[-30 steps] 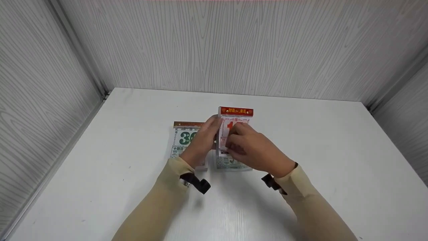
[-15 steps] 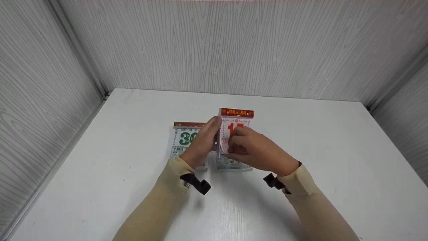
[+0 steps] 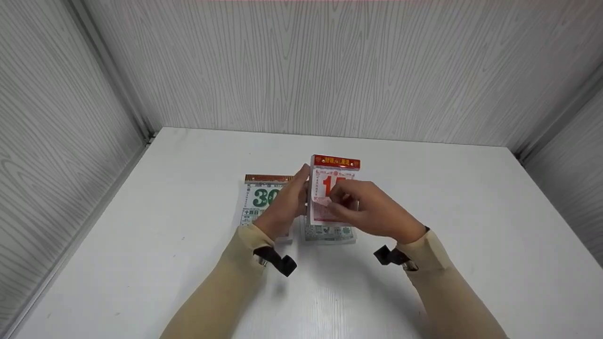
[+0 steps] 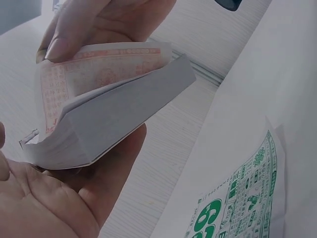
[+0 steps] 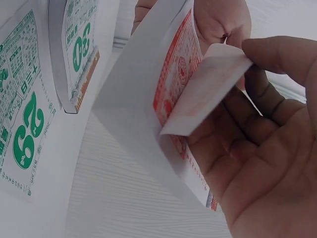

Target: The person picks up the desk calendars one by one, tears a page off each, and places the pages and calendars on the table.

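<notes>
My left hand [image 3: 285, 207] grips a thick tear-off calendar [image 3: 336, 162] with a red and gold header by its left side, raised and tilted above the table. Its top page carries a large red number, apparently 15, partly covered by my right hand [image 3: 373, 209]. In the right wrist view, thumb and fingers pinch the lower edge of that page [image 5: 210, 89], which is folded up from the pad. The left wrist view shows the calendar's thick block of pages [image 4: 114, 119] resting against the left palm.
A second tear-off calendar [image 3: 260, 197] with a green 30 and a brown header lies on the white table [image 3: 447, 212], partly under the left forearm. Below the held calendar lies a loose sheet [image 5: 27, 129] with a green 29. Wood-grain panels [image 3: 301, 66] enclose the table's back and sides.
My right hand has drawn the top page's lower edge upward, so it now folds away from the pad and shows the page beneath. The left hand keeps its hold on the calendar.
</notes>
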Available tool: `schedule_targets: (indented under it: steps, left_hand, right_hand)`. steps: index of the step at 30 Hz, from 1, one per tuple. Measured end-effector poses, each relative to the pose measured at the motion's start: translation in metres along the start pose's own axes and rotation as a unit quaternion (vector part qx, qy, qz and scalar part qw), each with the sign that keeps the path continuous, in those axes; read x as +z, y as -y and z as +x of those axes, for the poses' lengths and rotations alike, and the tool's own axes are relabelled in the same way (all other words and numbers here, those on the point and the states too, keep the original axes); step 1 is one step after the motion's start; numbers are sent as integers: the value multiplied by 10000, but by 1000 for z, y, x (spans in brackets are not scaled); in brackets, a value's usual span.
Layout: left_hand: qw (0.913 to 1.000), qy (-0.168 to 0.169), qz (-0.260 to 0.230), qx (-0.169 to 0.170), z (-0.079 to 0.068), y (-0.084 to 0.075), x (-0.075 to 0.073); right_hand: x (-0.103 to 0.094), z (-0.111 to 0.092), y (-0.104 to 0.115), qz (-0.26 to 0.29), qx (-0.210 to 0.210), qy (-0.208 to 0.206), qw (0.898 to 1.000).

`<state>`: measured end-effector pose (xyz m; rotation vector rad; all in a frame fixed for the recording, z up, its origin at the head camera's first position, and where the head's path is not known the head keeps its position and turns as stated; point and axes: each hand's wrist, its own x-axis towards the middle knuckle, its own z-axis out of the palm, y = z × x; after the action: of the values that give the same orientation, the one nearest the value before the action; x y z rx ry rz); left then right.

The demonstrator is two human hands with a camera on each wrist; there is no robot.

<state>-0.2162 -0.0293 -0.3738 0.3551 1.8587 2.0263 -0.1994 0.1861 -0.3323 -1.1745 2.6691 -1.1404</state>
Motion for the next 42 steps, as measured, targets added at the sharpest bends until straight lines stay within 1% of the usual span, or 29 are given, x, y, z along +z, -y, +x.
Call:
schedule_targets:
  steps: [2,4,8,11,14,17,21,23,25,27,28,30,32,34,36,38,40,42]
  left_hand:
    - [9998,140,-97,101,0,1,0]
    - [9988,357,-142,305,0,2,0]
    - [9946,777,-96,676,-1,4,-1]
    - [9933,894,45,729,-2,4,-1]
    - [9938,833,216,704,-1,4,0]
    - [9945,636,393,728,1,4,1]
    - [9962,237,476,683,4,4,2]
    - [9972,79,370,649,4,3,2]
    - [9975,-29,296,646,4,3,2]
    - [9975,-119,239,649,5,2,2]
    - [9975,-170,208,650,5,2,2]
    - [9971,-309,237,650,5,2,2]
    - [9965,-449,268,658,6,1,3]
    - [9957,-568,298,674,5,2,3]
    - [9947,-656,369,702,5,2,4]
    - [9943,-685,392,718,5,2,4]
    - [9937,-713,442,746,4,2,4]
    - [9936,-715,428,761,4,2,4]
  right_hand:
    - [0,-2,-2,96,59,-213,9997]
    - [1,-3,-3,156,142,-468,9987]
    - [1,-3,-3,240,328,-1180,9922]
    - [0,-3,-4,324,432,-1685,9842]
    - [-2,-3,-5,449,463,-1941,9789]
    - [-3,-3,-4,532,392,-1943,9787]
    - [-2,-2,0,343,265,-1623,9858]
    - [0,-1,2,162,153,-1352,9906]
    - [3,0,3,-188,-30,-1081,9940]
    - [6,1,3,-640,-239,-898,9936]
    - [9,1,3,-907,-362,-856,9915]
    - [13,3,2,-1535,-585,-897,9823]
    - [18,5,1,-2088,-767,-1073,9690]
    - [22,6,-1,-2467,-926,-1288,9560]
    - [25,7,-3,-2716,-1042,-1499,9449]
    - [27,7,-4,-2865,-1102,-1650,9373]
    - [29,7,-4,-2914,-1085,-1747,9342]
    - [32,7,-3,-2936,-970,-1789,9340]
